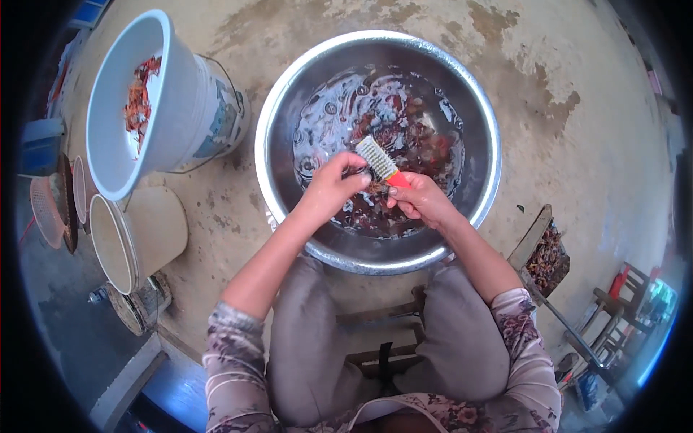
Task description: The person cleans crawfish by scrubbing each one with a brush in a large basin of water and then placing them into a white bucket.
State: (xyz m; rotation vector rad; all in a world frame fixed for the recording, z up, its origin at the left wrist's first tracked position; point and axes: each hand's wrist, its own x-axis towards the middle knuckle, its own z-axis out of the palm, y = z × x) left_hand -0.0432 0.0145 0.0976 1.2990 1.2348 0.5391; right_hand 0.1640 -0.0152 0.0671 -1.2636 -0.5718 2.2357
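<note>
A large round metal basin holds dark water with many reddish crayfish in it. My right hand, over the basin's near half, is closed around the red handle of a wire brush, whose bristles face up. Left of it, my left hand has its thumb and fingers bent close to the brush head. A small brownish thing, perhaps a crayfish, shows between the hands, under the brush; which hand grips it is partly hidden.
At left, a pale blue basin with red crayfish tilts on a white bucket. Below it is an open cream bucket. Plastic baskets lie farther left. At right, a long-handled dustpan holds reddish debris near small wooden chairs.
</note>
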